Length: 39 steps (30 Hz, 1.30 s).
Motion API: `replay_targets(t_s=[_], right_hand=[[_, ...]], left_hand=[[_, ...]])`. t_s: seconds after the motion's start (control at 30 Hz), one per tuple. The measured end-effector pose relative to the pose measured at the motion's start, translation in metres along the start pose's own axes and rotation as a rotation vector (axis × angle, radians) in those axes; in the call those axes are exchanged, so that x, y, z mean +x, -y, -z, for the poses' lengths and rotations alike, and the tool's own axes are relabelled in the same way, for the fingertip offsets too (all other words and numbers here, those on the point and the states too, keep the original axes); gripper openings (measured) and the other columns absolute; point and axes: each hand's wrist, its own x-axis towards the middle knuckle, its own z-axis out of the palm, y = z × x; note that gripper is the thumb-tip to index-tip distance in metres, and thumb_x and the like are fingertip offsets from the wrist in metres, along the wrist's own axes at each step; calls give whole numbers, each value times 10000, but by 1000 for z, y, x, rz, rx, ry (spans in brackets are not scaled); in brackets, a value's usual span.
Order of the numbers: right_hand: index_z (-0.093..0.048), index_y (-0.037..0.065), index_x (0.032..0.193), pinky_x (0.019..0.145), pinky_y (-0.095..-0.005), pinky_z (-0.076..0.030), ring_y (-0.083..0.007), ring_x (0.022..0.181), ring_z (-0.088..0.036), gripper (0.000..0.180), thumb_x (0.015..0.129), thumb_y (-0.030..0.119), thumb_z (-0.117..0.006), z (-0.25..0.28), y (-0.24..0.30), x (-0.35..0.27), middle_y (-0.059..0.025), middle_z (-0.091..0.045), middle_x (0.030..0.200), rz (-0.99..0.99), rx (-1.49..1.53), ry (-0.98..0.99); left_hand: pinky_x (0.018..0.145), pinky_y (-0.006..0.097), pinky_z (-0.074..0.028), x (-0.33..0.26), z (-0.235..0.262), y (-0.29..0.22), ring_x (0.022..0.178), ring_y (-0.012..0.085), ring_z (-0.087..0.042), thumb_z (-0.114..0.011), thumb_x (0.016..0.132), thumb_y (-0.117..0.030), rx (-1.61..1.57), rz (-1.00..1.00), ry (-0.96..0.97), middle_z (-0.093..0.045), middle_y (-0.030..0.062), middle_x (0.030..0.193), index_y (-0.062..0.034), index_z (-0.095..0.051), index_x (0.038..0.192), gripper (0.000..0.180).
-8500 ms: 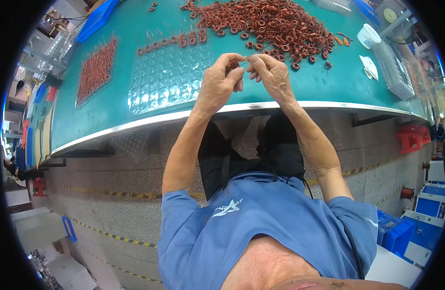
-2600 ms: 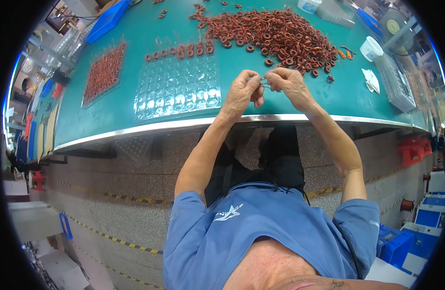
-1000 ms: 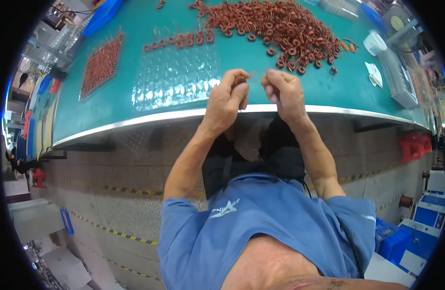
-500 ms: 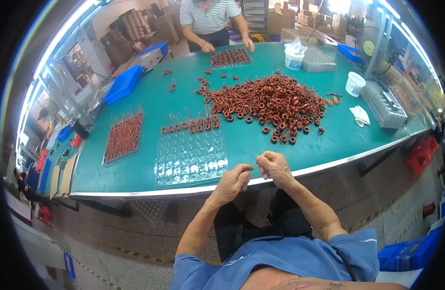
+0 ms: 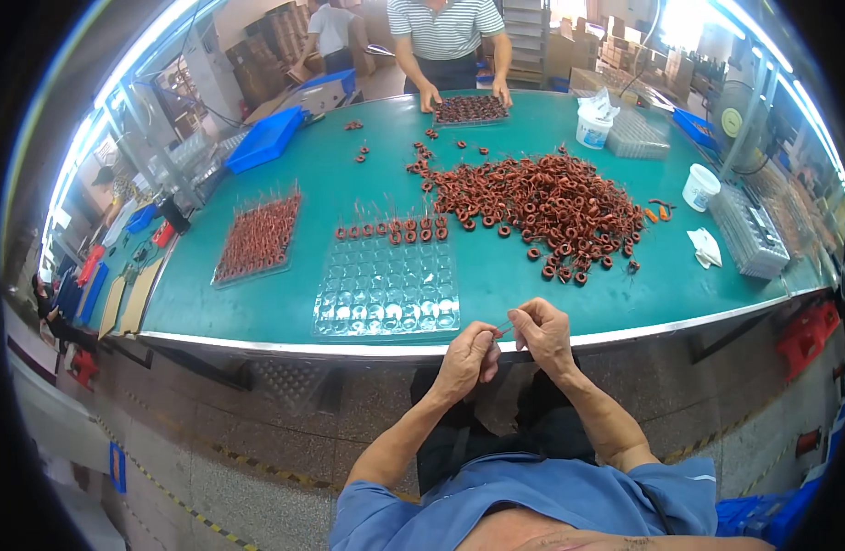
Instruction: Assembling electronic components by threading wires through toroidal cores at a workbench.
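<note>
At the table's front edge, my left hand (image 5: 468, 360) is closed with a pinch on a small coil, mostly hidden by the fingers. Two thin reddish wire leads (image 5: 504, 328) stick out of it toward my right hand (image 5: 543, 338), whose thumb and fingers are closed at the leads' ends. Left of my hands lies a transparent plastic tray (image 5: 386, 298) with round pockets. Red wire-wound ring coils (image 5: 422, 230) with upright leads fill its far pockets. A large pile of loose ring coils (image 5: 551, 207) lies beyond my hands.
A full tray of coils (image 5: 257, 241) sits at the left. Across the green table (image 5: 367, 197), a person in a striped shirt holds another filled tray (image 5: 471, 110). Blue bin (image 5: 266, 140), white buckets (image 5: 701, 187), stacked trays (image 5: 751, 234) and a white cloth (image 5: 705, 248) stand around.
My view has shifted, so the table sits further right. My hands stay close together, and the wire leads between them show more plainly. The person opposite now grips both ends of their tray.
</note>
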Motion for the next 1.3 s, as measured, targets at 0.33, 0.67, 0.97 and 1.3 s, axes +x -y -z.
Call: replay_targets(t_s=[0.33,0.67,0.97,1.3], right_hand=[[-607,19,754,436,-208,-354,-61,489,-486,268,937,214,-592,8,12,-5,-5,-553,600,-236,85,-51],[-615,51,719,472,-203,-383,-59,527,-501,230,852,236,-647,27,-1,-7,0,-557,625,-402,374,225],[-609,29,789,551,-308,-455,-197,585,-557,77,832,82,-643,43,-3,12,-82,-590,706,612,-507,-97],[-621,-40,1118,679,-243,-460,-98,797,-587,388,886,270,-657,27,16,25,-75,-650,922,-167,138,157]], left_hand=[[684,451,-510,38,-13,-4,792,410,-633,-470,980,-168,897,-470,-90,-619,235,842,24,-507,1164,268],[675,385,-504,23,2,-44,760,321,-646,-641,877,-105,1076,-178,316,-647,166,864,-30,-506,1156,319],[549,258,-456,58,-22,-24,625,124,-530,-455,989,-107,422,-208,181,-529,62,763,-2,-448,1072,134],[609,242,-445,37,-13,-25,673,107,-503,-446,975,-74,219,-169,108,-550,65,854,6,-300,1308,373]])
